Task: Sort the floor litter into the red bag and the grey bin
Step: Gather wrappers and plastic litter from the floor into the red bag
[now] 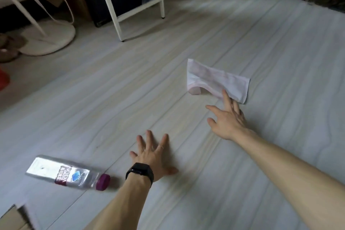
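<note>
A person's two bare hands reach low over a pale wood-grain floor [186, 43]. The right hand [228, 119] stretches toward a thin white wrapper [214, 78], pink-tinged and lying slightly arched on the floor. Its grip is spread wide and holds nothing, with one fingertip [224, 93] at the wrapper's near edge. The left hand [152, 157], a black watch [140, 172] on its wrist, hovers close to the floor with fingers splayed and empty. A clear plastic soda bottle [65, 172] with a purple cap lies on its side just beside that wrist. The likely trouble: the light wrapper may skid away under flat fingers rather than be pinched up — and the left forearm could nudge the bottle and set it rolling. A red shape [3, 80] at the left edge may be the bag; the grey bin is not in view.
</note>
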Tool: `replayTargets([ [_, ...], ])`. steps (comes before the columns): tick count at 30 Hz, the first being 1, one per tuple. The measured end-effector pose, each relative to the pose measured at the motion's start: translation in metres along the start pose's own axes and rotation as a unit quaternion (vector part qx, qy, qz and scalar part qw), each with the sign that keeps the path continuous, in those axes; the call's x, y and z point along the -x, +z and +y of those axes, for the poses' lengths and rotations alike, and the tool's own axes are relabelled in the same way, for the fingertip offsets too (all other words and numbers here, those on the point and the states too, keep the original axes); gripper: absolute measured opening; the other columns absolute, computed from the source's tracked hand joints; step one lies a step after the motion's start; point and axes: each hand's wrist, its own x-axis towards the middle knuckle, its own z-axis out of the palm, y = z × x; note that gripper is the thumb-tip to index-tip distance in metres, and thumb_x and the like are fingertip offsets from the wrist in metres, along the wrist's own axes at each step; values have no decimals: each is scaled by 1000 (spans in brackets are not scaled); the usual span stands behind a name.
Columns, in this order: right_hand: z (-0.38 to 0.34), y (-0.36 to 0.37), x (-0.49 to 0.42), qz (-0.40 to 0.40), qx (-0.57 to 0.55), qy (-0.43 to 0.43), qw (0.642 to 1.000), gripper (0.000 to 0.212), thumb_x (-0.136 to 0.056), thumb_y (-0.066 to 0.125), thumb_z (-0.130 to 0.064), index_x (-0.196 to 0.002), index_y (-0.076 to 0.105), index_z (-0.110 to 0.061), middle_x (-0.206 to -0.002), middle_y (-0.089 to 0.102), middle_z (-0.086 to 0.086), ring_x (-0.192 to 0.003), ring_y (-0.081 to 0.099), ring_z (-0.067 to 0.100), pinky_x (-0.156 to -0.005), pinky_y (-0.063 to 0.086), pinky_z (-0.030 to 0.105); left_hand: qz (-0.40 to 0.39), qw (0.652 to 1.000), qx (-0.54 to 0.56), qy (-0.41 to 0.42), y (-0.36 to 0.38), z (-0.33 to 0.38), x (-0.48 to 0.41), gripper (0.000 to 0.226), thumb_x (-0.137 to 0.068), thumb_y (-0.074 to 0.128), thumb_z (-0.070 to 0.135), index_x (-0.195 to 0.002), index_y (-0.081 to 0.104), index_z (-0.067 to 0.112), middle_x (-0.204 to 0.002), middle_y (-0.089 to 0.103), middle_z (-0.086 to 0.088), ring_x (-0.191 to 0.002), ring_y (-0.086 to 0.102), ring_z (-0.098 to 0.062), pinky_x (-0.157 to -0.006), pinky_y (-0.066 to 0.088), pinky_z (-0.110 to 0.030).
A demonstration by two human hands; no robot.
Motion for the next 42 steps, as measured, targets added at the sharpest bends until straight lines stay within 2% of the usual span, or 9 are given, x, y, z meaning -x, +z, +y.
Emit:
replayTargets([
  [5,11,-3,-65,-44,76,43,995,43,-98,38,-52,-141,37,-53,-159,-32,-4,-149,-22,26,-121,2,49,-6,1000,14,2,2,-6,-9,118,-62,62,84,-142,-21,57,-150,-44,-2,-139,-36,-35,-113,2,-68],
  [11,8,30,-61,-91,111,27,989,64,-100,30,-40,-157,10,-17,-164,14,1,-149,13,23,-119,21,47,-10,1000,18,4,1,-9,-10,117,-60,61,85,-141,-21,59,-148,-46,-1,-138,-39,-33,-113,-3,-68],
  [17,-23,54,8,-107,158,-7,982,68,-102,29,-42,-158,5,-12,-165,10,1,-148,11,25,-118,21,44,-7,1000,26,1,-4,-5,-11,117,-62,66,80,-145,-13,57,-154,-37,-1,-141,-33,-35,-114,0,-66],
  [21,-36,54,58,-142,147,-45,978,64,-102,31,-39,-157,14,-12,-163,17,2,-146,20,25,-117,25,42,12,1000,0,25,-6,-10,2,102,-74,68,67,-150,5,44,-161,-6,-4,-147,2,-36,-115,26,-52],
  [24,-44,53,99,-185,113,-73,973,47,-100,35,-40,-141,41,-17,-149,43,5,-135,41,28,-108,38,42,29,998,37,47,-5,-19,35,89,-84,66,51,-153,12,37,-157,22,-1,-138,34,-25,-109,39,-44],
  [29,-64,31,196,-196,48,-90,975,35,-98,43,-33,-123,65,-22,-131,62,12,-120,58,31,-96,49,37,123,988,73,58,-24,-35,142,99,-86,67,38,-153,-7,40,-159,19,-4,-140,35,-25,-107,42,-41],
  [36,-120,-81,343,-114,-107,-141,978,40,-89,47,-17,-116,71,-35,-122,69,-1,-117,62,19,-89,48,22,161,982,101,14,-66,-77,345,96,-85,68,37,-155,2,35,-155,28,-5,-136,39,-24,-105,41,-34],
  [39,-147,-134,407,-142,-212,-158,954,38,-87,52,-13,-107,77,-32,-109,75,-9,-89,68,2,-83,53,17,195,970,143,-8,-81,-99,437,100,-80,76,34,-154,8,38,-153,31,-5,-131,44,-25,-102,43,-31],
  [42,-168,-174,456,-192,-287,-181,921,43,-81,50,-3,-100,80,-29,-96,76,-4,-73,69,7,-63,59,26,238,952,191,-16,-91,-118,508,97,-76,78,29,-152,20,41,-146,39,-4,-120,50,-20,-88,43,-16],
])
